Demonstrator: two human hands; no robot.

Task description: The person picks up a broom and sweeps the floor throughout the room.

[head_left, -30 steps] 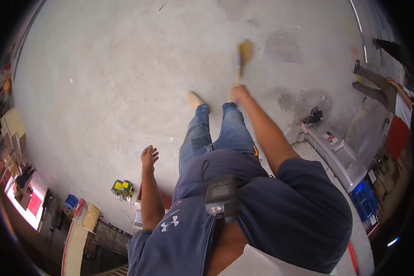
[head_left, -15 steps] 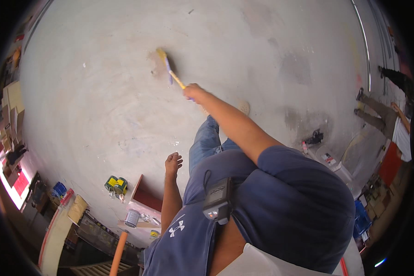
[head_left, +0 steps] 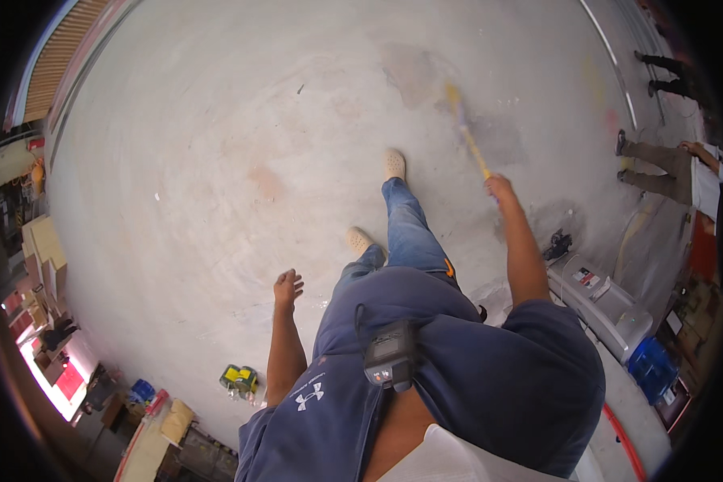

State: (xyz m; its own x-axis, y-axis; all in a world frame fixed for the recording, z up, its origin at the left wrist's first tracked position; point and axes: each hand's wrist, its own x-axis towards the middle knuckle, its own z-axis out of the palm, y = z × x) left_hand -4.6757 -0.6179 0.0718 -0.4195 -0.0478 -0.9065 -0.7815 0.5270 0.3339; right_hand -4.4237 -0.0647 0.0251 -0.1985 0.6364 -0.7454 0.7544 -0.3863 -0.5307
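Note:
My right hand (head_left: 499, 188) is closed around the near end of a long-handled brush (head_left: 476, 150), blurred by motion. Its handle looks yellow with some purple, and a yellow head points away over the grey floor (head_left: 217, 241). Whether the head touches the floor I cannot tell. My left hand (head_left: 287, 287) hangs at my left side, fingers loosely apart and nothing in it. Between the hands are my feet in beige clogs, one foot (head_left: 394, 165) ahead of the other. Damp-looking darker patches (head_left: 494, 140) mark the floor near the brush head.
Yellow-and-dark cans (head_left: 238, 379) stand at lower left. A grey appliance with a blue water jug (head_left: 652, 369) is at lower right, beside a small black object (head_left: 557, 244). Another person (head_left: 659, 165) stands at far right. Cardboard boxes (head_left: 44, 253) line the left side.
My right arm has swung the brush from the left of my feet over to the right. My body has shifted and one foot has stepped forward. The left hand stays low at my side.

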